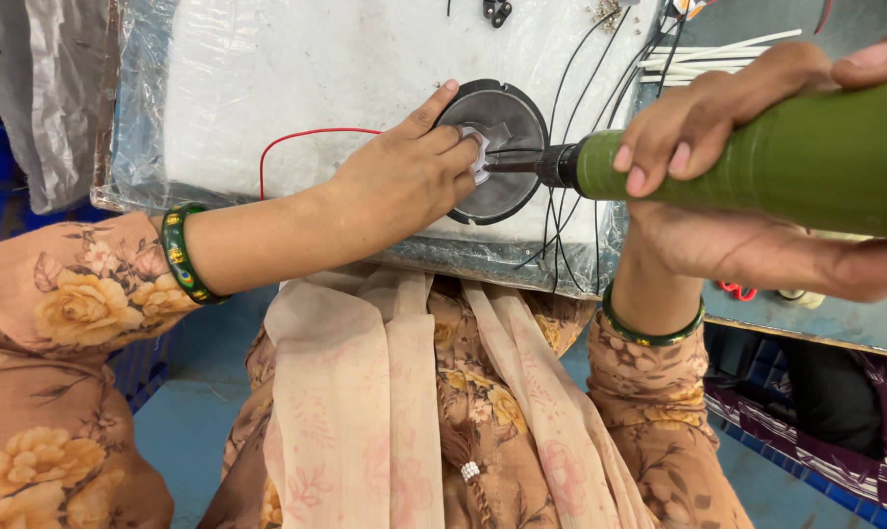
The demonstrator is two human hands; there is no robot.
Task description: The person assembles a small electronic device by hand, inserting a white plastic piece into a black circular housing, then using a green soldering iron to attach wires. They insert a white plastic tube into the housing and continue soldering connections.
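Green and thick, the barrel of a powered screwdriver point(757, 157) lies across the right side of the view, nearest the camera, with the right hand point(747, 118) wrapped over it from above, its fingers point(659, 147) curled shut on the body. Below the tool another palm and forearm show (whose hand this is the picture does not settle). A green bangle sits on each wrist, and floral sleeves and a pale scarf fill the foreground.

Past that, at the near edge of the bench point(806, 328), the tool's dark bit point(512, 164) points leftward and its tip meets a small white fitting point(475, 152) at the middle of a round black disc point(492, 152). The left hand point(404, 181) rests on the disc's left half, its fingers point(458, 147) pinched on the white fitting, thumb stretched up along the disc's rim. The disc lies on a white foam pad under clear plastic film point(267, 88), close to the pad's near edge.

Judging by this, the fastening at the disc's centre is in progress: the fitting is seated and held, the bit is engaged, but whether the screw is driven home cannot be told. No other fasteners on the disc can be made out.

Farther back, a red wire point(296, 137) loops from behind the left hand over the pad, thin black wires point(571, 88) run from the disc towards the far edge, and white sticks point(698, 54) lie near the far right corner.
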